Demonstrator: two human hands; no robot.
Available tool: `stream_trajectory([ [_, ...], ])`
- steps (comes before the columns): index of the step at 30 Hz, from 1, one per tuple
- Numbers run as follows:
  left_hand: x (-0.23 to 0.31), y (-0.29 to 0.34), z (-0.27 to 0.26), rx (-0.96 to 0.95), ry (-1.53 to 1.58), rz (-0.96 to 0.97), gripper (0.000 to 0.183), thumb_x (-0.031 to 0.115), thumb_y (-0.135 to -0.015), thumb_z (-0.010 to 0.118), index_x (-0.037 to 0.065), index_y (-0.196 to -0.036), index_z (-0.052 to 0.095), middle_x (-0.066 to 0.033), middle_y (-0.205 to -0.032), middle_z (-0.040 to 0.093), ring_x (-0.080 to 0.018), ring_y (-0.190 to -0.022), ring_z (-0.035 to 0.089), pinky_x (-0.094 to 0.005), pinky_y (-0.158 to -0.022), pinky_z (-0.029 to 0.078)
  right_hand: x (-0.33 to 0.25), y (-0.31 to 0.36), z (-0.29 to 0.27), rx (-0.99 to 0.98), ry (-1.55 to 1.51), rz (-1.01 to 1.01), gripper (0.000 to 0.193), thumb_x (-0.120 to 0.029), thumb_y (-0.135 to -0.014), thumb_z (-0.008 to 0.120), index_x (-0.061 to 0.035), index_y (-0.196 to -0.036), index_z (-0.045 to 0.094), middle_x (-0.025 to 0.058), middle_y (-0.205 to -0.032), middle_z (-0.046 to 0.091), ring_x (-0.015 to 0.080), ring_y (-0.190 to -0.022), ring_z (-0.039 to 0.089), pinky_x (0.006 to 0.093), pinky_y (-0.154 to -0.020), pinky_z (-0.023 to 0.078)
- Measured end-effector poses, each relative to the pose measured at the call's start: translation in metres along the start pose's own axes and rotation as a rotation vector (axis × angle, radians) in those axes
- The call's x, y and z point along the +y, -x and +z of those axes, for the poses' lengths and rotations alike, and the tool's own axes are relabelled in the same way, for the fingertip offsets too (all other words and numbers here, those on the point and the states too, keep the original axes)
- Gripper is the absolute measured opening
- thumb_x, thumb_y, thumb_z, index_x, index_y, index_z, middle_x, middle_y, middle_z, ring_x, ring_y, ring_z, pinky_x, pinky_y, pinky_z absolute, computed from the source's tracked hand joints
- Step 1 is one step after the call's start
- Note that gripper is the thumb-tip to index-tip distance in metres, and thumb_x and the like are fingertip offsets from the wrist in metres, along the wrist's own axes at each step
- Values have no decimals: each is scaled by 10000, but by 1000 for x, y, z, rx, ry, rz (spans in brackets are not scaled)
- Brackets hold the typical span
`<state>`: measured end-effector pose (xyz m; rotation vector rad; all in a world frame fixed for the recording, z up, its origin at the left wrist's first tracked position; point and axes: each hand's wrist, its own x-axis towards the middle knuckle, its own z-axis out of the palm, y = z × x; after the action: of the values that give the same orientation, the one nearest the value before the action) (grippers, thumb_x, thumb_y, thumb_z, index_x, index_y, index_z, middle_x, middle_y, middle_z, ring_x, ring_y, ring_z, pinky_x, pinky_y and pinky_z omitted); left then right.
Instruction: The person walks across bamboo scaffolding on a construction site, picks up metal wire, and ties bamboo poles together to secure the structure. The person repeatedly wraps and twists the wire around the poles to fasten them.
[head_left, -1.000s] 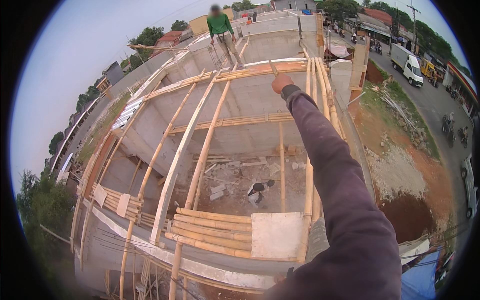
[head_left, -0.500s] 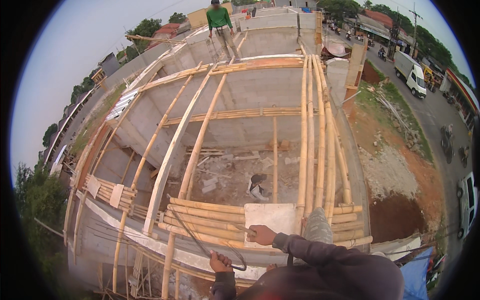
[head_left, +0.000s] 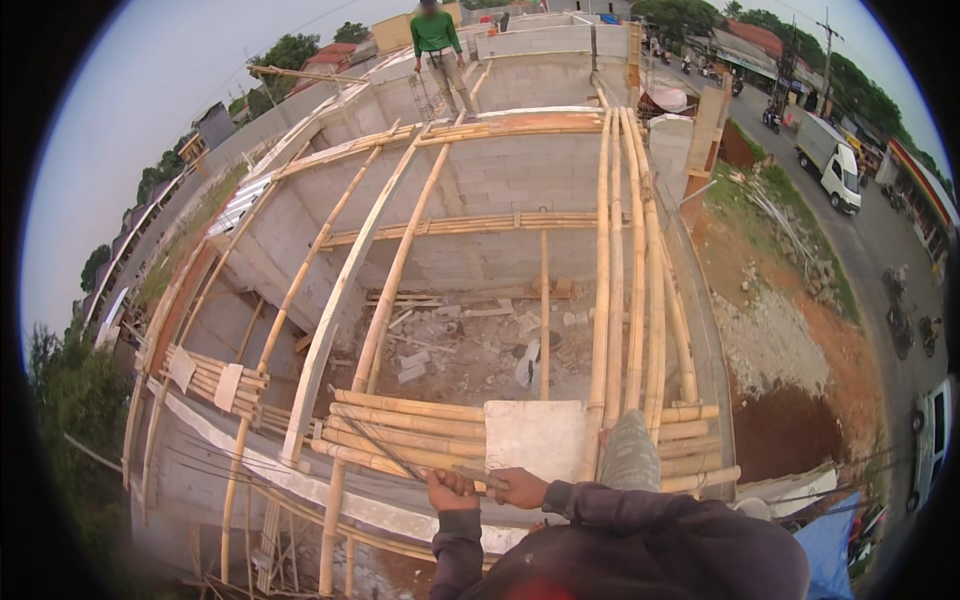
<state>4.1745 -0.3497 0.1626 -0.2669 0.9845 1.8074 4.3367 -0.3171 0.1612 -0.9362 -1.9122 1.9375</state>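
My left hand (head_left: 452, 490) is closed round a thin dark bent steel rod (head_left: 385, 445), which slants up and left over the bamboo poles (head_left: 410, 428). Close beside it, my right hand (head_left: 520, 488) grips a short, narrow stick-like tool (head_left: 480, 474) that points at the left hand. What kind of tool it is, I cannot make out. Both hands are low over the near edge of the bamboo platform, just in front of a pale flat board (head_left: 537, 438). My leg (head_left: 631, 455) rests on the poles right of the board.
Long bamboo poles (head_left: 615, 260) and a pale timber beam (head_left: 345, 290) span a deep, block-walled room. Its floor (head_left: 470, 340) holds rubble and a person (head_left: 528, 362). Another person in green (head_left: 435, 35) stands on the far wall. Steel rods (head_left: 215, 455) jut out left; a road with traffic (head_left: 835, 170) runs right.
My left hand has moved up and right with the steel rod, to meet my right hand. The right hand has shifted slightly down. The person below has moved to the right and bent down.
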Motion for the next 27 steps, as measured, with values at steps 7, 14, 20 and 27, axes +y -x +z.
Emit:
stream_trajectory([
  [7, 47, -26, -23, -94, 231, -110, 400, 442, -950, 459, 122, -711, 454, 36, -487, 304, -96, -371, 284, -250, -331, 265, -14, 8, 7, 216, 173, -167, 226, -248, -896, 573, -33, -945, 521, 194, -704, 557, 330, -639, 521, 404, -613, 423],
  [14, 110, -31, -49, 27, 191, 190, 397, 413, -958, 451, 143, -674, 389, 42, -456, 266, -90, -346, 228, -242, -304, 256, -26, 14, 16, 122, 351, -135, 214, -156, -856, 544, -44, -1021, 467, 264, -797, 587, 455, -800, 571, 527, -679, 421],
  [20, 121, -24, -46, 253, 241, 395, 438, 417, -964, 400, 177, -619, 277, 37, -456, 200, -102, -342, 188, -243, -300, 217, -32, 19, 36, 41, 520, -55, 263, -86, -803, 506, -44, -1050, 425, 263, -856, 595, 462, -830, 570, 540, -693, 432],
  [27, 132, -31, -63, 110, 373, 297, 473, 464, -944, 441, 168, -600, 307, 36, -431, 195, -103, -334, 138, -244, -286, 168, -24, 15, 42, 46, 495, -125, 258, -76, -788, 507, -44, -1034, 434, 243, -852, 597, 451, -817, 574, 517, -688, 443],
])
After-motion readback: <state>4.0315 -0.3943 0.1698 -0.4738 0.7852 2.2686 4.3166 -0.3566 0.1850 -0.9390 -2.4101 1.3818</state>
